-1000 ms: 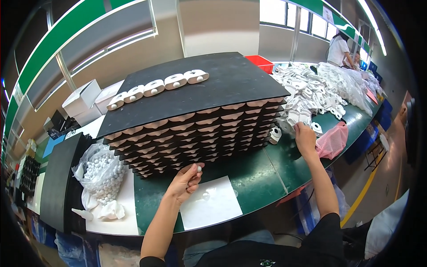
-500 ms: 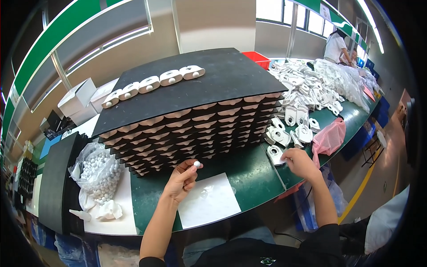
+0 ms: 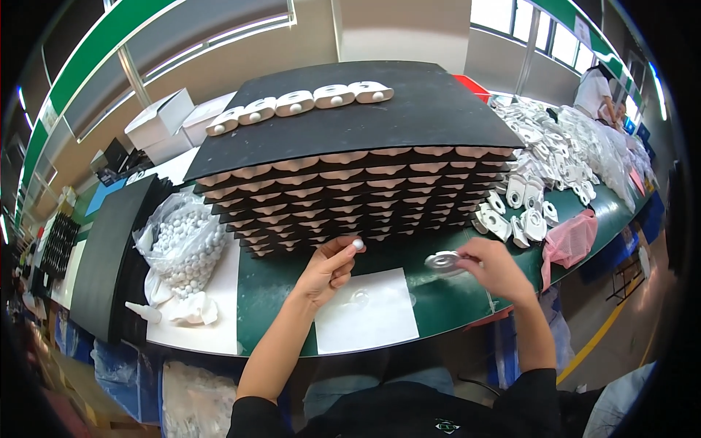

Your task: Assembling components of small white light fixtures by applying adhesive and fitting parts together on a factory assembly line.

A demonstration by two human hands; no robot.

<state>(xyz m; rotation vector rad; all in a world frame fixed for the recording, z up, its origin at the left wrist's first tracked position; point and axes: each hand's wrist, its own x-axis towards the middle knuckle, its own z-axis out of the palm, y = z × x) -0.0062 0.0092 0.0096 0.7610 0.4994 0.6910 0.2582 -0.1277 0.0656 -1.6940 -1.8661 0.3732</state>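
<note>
Fingers of the right hand (image 3: 495, 269), earlier among the pile, now pinch a white disc (image 3: 442, 260); left hand (image 3: 326, 271) pinches a bead (image 3: 358, 244).

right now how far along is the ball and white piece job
Done: five finished pieces sit in a row on the top black sheet, with filled layers stacked beneath. In hand: the left hand pinches a small white ball; the right hand holds one white piece. Left: most of that sheet is bare, and a heap of loose pieces waits.

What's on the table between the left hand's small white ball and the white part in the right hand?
In the head view, only bare green table lies between the ball in the left hand and the white part in the right hand.
</note>
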